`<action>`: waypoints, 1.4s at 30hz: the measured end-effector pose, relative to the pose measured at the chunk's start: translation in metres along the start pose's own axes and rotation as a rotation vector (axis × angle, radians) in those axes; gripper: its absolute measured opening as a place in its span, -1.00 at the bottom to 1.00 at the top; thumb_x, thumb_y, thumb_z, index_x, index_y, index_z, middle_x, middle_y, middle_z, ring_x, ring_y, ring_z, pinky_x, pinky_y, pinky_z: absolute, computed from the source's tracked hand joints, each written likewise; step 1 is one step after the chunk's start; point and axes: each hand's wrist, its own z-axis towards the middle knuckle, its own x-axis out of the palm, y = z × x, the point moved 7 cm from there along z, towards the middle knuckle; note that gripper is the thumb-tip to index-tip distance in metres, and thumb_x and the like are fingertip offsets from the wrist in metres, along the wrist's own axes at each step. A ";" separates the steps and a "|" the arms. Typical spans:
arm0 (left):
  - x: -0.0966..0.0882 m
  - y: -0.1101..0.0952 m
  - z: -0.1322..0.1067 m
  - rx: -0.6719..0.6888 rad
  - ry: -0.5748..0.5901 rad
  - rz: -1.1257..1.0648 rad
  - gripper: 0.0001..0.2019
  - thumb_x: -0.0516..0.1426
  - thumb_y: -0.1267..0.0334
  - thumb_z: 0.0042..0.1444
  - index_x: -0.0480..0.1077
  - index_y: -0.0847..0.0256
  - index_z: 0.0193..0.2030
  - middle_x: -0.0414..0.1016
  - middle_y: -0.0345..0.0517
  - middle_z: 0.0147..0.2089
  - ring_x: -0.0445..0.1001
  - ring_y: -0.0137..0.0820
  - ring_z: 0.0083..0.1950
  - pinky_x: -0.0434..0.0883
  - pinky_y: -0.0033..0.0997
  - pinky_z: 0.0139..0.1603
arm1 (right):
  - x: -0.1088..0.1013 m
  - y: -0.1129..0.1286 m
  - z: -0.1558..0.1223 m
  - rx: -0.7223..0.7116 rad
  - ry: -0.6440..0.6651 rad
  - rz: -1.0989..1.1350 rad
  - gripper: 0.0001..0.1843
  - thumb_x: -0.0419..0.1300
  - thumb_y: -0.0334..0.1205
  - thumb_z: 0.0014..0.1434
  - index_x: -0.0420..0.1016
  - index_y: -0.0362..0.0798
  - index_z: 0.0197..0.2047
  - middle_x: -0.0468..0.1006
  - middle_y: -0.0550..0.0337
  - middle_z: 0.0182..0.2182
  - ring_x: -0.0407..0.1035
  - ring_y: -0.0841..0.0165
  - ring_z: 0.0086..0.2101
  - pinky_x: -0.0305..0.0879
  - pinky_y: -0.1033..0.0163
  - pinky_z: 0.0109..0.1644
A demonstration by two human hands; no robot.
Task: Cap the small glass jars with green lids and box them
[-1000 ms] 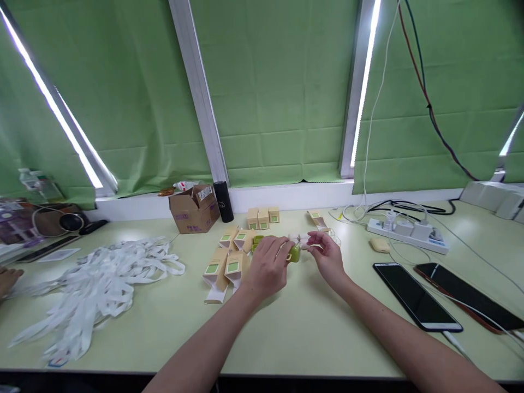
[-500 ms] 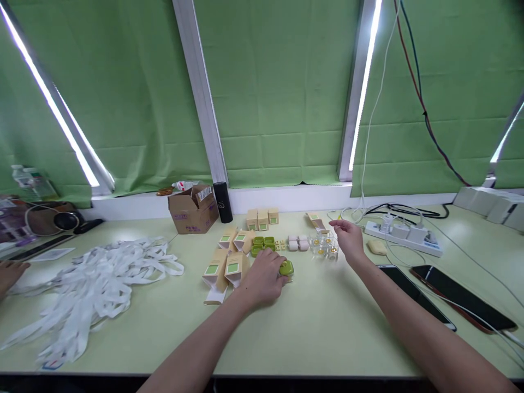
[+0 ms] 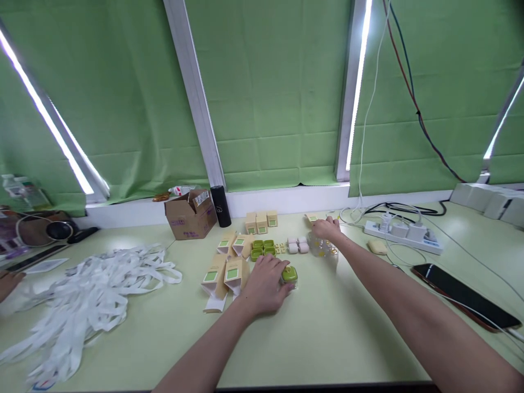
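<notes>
My left hand (image 3: 266, 281) rests on the table with fingers curled around the side of a small square case (image 3: 289, 274), green-lidded with a clear lower part. Farther off, my right hand (image 3: 328, 229) has its fingers closed at the near end of a small beige carton (image 3: 311, 217), hiding part of it. Just below that hand stand clear plastic cases (image 3: 325, 249). Between the hands lie white rounded pieces (image 3: 298, 245), small yellow parts (image 3: 280, 248) and green square trays (image 3: 262, 248). Open beige cartons (image 3: 236, 271) lie left of my left hand.
White ribbons (image 3: 102, 289) are heaped at left, beside another person's hand (image 3: 10, 284). A cardboard box (image 3: 190, 218) and black cylinder (image 3: 221, 206) stand behind. Closed small cartons (image 3: 261, 222) sit at back centre. A power strip (image 3: 403, 237), cables and a phone (image 3: 464, 295) lie right.
My right hand has moved left and forward, from beside the clear cases to the beige carton. My left hand stays at the green-lidded case. The view has shifted slightly.
</notes>
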 end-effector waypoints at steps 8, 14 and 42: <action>-0.015 -0.003 -0.001 -0.005 -0.148 -0.051 -0.68 0.14 0.18 0.35 0.47 0.15 0.19 0.59 0.07 0.06 0.37 -0.02 0.12 0.36 0.07 0.14 | -0.011 0.014 0.004 -0.054 -0.055 -0.071 -0.76 0.22 -0.18 0.41 0.55 -0.09 0.07 0.58 -0.03 0.06 0.44 0.11 0.08 0.38 -0.10 0.18; -0.029 0.007 0.002 -0.054 -0.355 -0.216 -0.72 0.12 0.25 0.36 0.48 0.13 0.16 0.59 0.07 0.05 0.40 -0.06 0.16 0.40 0.06 0.20 | -0.048 0.039 -0.032 -0.221 -0.297 0.029 -0.57 -0.06 -0.43 0.36 0.59 -0.04 0.05 0.52 -0.05 0.23 0.25 0.03 0.19 0.02 -0.09 0.23; -0.019 0.042 0.014 -0.272 -0.602 -1.092 -0.37 0.37 -0.03 0.14 0.35 0.16 0.27 0.53 0.09 0.12 0.51 -0.18 0.13 0.48 -0.18 0.13 | -0.054 0.068 -0.205 -0.727 -0.796 0.711 -0.52 0.21 -0.24 0.34 0.31 0.08 0.30 0.48 -0.10 0.10 0.38 -0.03 0.11 0.41 -0.21 0.12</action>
